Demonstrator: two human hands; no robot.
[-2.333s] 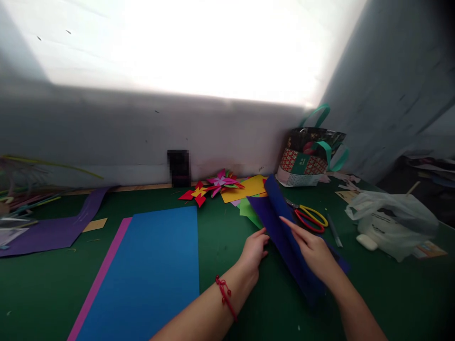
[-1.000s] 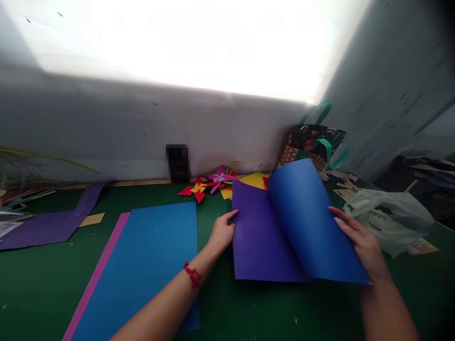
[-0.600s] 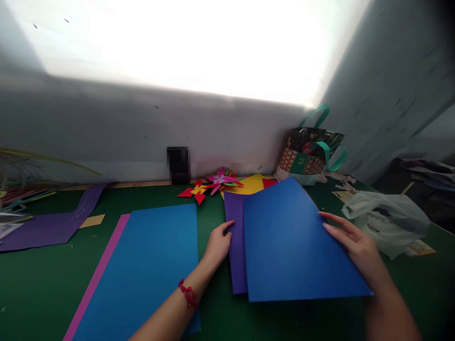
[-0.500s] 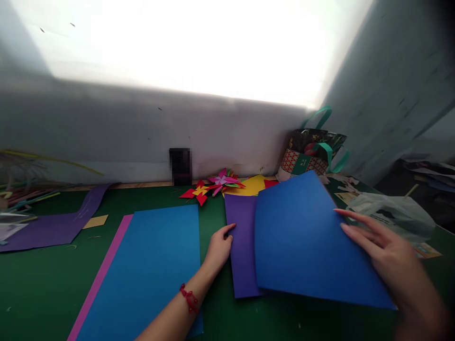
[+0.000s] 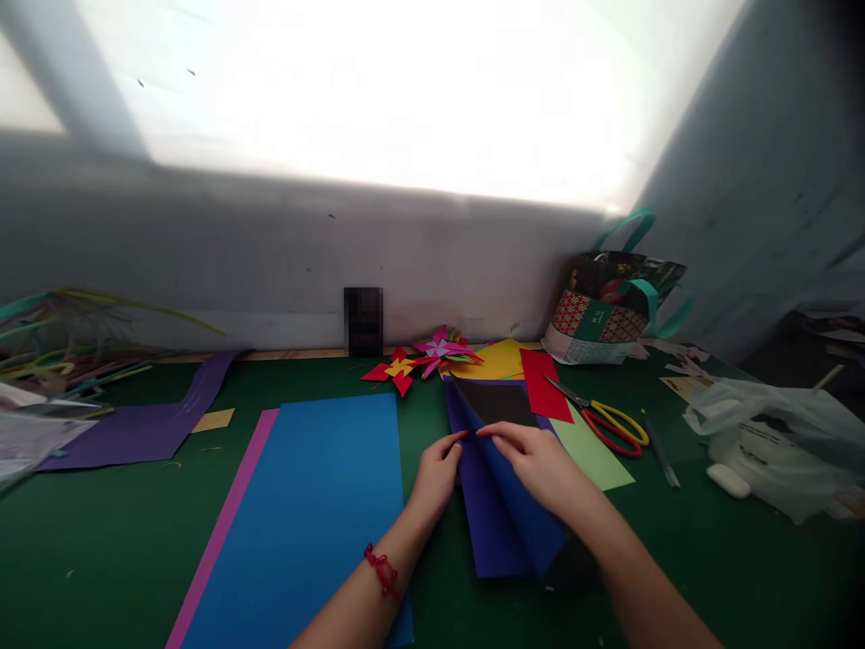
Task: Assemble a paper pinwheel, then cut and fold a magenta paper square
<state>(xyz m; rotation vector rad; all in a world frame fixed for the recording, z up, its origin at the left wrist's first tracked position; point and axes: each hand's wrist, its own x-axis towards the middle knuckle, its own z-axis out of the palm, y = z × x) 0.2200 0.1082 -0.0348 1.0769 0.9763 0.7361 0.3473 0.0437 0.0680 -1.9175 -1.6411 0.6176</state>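
My left hand (image 5: 438, 473) pinches the left edge of a purple paper sheet (image 5: 496, 541) with thumb and forefinger. A darker blue sheet (image 5: 533, 518) lies over it, its left side lifted and curving upward. The thumb and forefinger of my right hand (image 5: 541, 464) are closed at that raised edge. Black areas (image 5: 496, 406) show beside the blue; whether they are another sheet or the blue one's underside I cannot tell. To the left of my hands lies a large bright blue sheet (image 5: 324, 487), over a pink sheet (image 5: 226, 518) showing along its side.
Folded paper flowers (image 5: 439, 347), yellow paper (image 5: 500, 359) and red paper (image 5: 546, 386) lie behind. Scissors (image 5: 612, 428), pale green paper (image 5: 595, 455), a pen-like tool (image 5: 662, 455), a plastic bag (image 5: 770, 446) and a patterned bag (image 5: 601, 311) are rightward. Paper strips (image 5: 74, 361) pile leftward.
My right hand has moved left with the blue sheet, bringing it over the purple one. Scissors, red paper and green paper have come into sight. The view has shifted slightly.
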